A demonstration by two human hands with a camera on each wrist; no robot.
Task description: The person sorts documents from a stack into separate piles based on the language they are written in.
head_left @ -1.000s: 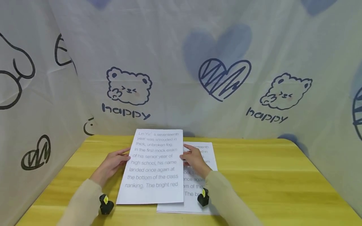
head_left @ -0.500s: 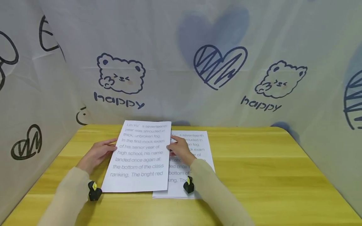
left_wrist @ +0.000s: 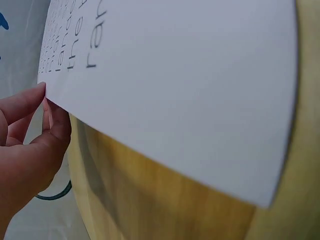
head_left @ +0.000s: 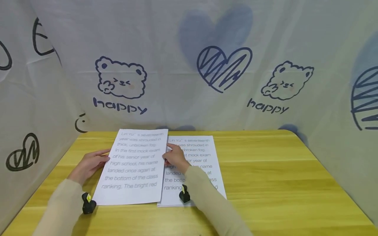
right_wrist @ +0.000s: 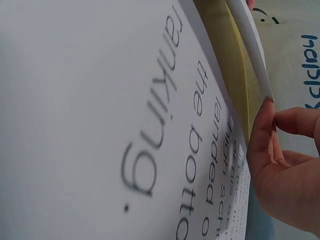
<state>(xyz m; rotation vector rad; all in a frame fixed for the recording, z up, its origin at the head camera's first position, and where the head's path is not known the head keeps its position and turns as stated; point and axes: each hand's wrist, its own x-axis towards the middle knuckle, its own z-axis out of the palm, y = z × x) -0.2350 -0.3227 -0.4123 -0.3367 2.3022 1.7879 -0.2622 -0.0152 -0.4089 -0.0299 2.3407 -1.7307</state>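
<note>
Both hands hold a white printed sheet of paper (head_left: 130,164) by its long sides in the head view. My left hand (head_left: 88,165) pinches the left edge, thumb on top, and the left wrist view shows a gap between the sheet (left_wrist: 190,90) and the table. The right edge is pinched by my right hand (head_left: 178,158). Under and right of it lies a paper stack (head_left: 203,149) with the same text, partly covered by the right hand and sleeve. In the right wrist view the held paper (right_wrist: 255,47) stands raised beyond the lying stack (right_wrist: 75,125).
The yellow wood-grain table (head_left: 265,177) stretches to the right of the papers. A white cloth with bear and heart drawings (head_left: 224,68) hangs behind and at both sides. Black wrist devices (head_left: 88,203) sit at the cuffs.
Both hands have carried the held sheet leftward off the stack, so more of the printed stack beneath shows. The head view has shifted too.
</note>
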